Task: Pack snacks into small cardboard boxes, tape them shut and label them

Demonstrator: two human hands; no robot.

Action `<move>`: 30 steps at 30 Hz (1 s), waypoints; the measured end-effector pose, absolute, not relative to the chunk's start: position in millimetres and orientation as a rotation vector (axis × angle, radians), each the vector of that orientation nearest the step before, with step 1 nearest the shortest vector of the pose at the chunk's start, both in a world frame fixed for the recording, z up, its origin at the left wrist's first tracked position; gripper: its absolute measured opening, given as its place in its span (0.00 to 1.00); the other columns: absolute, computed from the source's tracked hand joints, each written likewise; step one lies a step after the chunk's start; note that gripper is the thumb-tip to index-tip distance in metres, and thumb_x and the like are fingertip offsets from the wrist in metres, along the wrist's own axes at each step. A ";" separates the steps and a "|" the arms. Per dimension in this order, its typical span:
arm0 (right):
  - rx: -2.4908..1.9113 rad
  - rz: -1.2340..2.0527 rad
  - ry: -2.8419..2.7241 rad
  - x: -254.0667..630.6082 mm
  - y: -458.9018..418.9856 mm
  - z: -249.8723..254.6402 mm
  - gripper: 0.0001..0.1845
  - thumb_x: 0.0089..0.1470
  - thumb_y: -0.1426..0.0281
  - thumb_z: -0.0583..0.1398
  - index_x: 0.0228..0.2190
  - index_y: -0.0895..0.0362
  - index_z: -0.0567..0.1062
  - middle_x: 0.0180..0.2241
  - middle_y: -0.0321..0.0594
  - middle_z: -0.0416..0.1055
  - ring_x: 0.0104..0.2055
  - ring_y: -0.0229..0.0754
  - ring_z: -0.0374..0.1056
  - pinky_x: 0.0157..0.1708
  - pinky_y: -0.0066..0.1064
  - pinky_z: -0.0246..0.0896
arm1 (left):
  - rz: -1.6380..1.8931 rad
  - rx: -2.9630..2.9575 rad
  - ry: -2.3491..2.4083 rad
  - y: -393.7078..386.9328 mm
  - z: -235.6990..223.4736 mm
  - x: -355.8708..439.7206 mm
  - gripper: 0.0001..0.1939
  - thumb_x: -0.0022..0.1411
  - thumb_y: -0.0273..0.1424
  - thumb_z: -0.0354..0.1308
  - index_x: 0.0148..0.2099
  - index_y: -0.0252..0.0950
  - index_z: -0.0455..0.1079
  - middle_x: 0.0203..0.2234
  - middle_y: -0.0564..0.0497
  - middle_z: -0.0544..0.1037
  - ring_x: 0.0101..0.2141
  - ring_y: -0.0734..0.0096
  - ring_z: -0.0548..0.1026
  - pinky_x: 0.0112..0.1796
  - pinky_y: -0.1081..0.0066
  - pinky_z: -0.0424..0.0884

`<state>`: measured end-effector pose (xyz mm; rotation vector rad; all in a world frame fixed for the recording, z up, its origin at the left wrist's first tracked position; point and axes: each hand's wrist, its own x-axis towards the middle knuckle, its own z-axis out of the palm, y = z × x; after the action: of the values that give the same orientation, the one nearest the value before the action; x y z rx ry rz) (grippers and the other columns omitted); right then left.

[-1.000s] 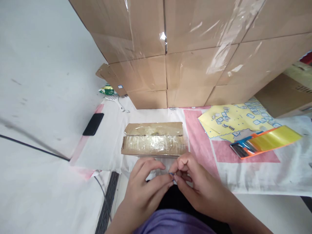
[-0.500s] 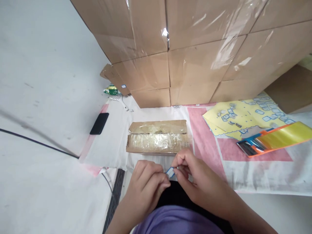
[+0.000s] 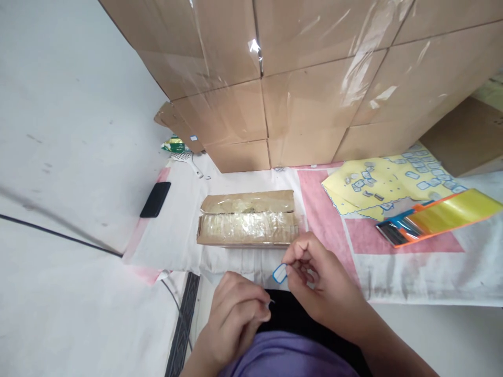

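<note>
Between thumb and forefinger, my right hand [image 3: 320,277] pinches a small white label with a blue border [image 3: 280,273]. My left hand [image 3: 238,314] is closed lower down to the left, fingertips pressed together; a tiny pale bit shows at its tips, too small to name. The two hands are apart. Just beyond them lies a long cardboard box [image 3: 247,228], closed with shiny clear tape, on a pink and white cloth [image 3: 322,204].
Taped cardboard boxes [image 3: 302,104] form a wall at the back. To the right are a yellow sheet [image 3: 341,191] with several blue-edged labels and an orange tape dispenser [image 3: 404,230] with yellow tape. A black phone [image 3: 155,200] and white slotted utensil [image 3: 188,159] lie left.
My hands have drawn apart, the left one moving down and away. The label now sits in my right hand alone, more fully visible. The view has shifted slightly.
</note>
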<state>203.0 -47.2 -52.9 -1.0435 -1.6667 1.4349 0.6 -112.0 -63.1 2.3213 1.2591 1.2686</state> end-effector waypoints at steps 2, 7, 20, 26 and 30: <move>-0.996 1.322 -1.476 210.1 -50.3 -56.1 0.10 0.61 0.75 0.59 0.37 0.50 0.62 0.33 0.33 0.68 0.31 0.37 0.67 0.27 0.27 0.62 | 1.294 2.115 1.203 -113.2 -72.6 15.8 0.10 0.67 0.20 0.56 0.46 0.39 0.68 0.33 0.51 0.79 0.32 0.72 0.76 0.35 0.72 0.74; -1.188 0.783 -0.893 259.8 -58.9 -63.5 0.14 0.55 0.75 0.65 0.34 0.51 0.63 0.31 0.34 0.72 0.32 0.39 0.69 0.31 0.29 0.64 | 1.168 1.736 1.144 -70.4 -102.8 106.0 0.06 0.69 0.25 0.57 0.45 0.39 0.74 0.32 0.51 0.79 0.33 0.72 0.78 0.35 0.74 0.75; -1.245 0.868 -0.887 298.0 -83.3 -97.7 0.14 0.57 0.69 0.66 0.33 0.51 0.63 0.32 0.34 0.73 0.29 0.38 0.70 0.27 0.27 0.65 | 0.836 1.883 1.661 116.6 -146.1 240.0 0.13 0.65 0.21 0.55 0.46 0.37 0.78 0.38 0.42 0.80 0.51 0.52 0.73 0.56 0.52 0.63; -1.142 0.914 -0.996 288.1 -66.4 -96.9 0.10 0.59 0.71 0.64 0.35 0.51 0.66 0.32 0.34 0.74 0.31 0.37 0.74 0.31 0.27 0.72 | 1.008 1.769 1.710 107.4 -138.7 227.6 0.13 0.66 0.27 0.60 0.53 0.38 0.75 0.55 0.41 0.73 0.56 0.56 0.70 0.56 0.60 0.64; -1.133 0.885 -1.024 292.6 -56.5 -97.0 0.09 0.61 0.72 0.63 0.39 0.51 0.67 0.34 0.35 0.75 0.33 0.37 0.75 0.33 0.27 0.73 | 1.103 1.649 1.567 58.7 -118.5 203.4 0.22 0.77 0.38 0.41 0.46 0.35 0.75 0.35 0.48 0.77 0.35 0.70 0.75 0.38 0.71 0.71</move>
<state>292.6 -56.5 -97.0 -1.1327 -1.0242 0.8855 203.4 58.7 -118.5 1.6486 1.5671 1.1028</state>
